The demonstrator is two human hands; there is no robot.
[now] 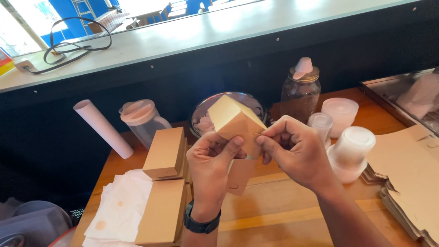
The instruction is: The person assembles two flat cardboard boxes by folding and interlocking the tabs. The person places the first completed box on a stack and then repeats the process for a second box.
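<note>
Cardboard box [234, 120], half folded, is held above the wooden bench [283, 201] in front of a glass bowl [201, 120]. The left hand [211, 158] has its grip closed on the lower edge, thumb on top; the right hand [292, 148] pinches the side flap. Folding well likely means keeping the creases square and seating the loose tab fully, as on the finished boxes [165, 183] to the left.

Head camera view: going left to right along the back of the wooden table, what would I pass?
White tube → clear lidded pitcher → glass bowl behind the half-folded cardboard box → brown glass jar → stacked white plastic containers → metal tray.
</note>
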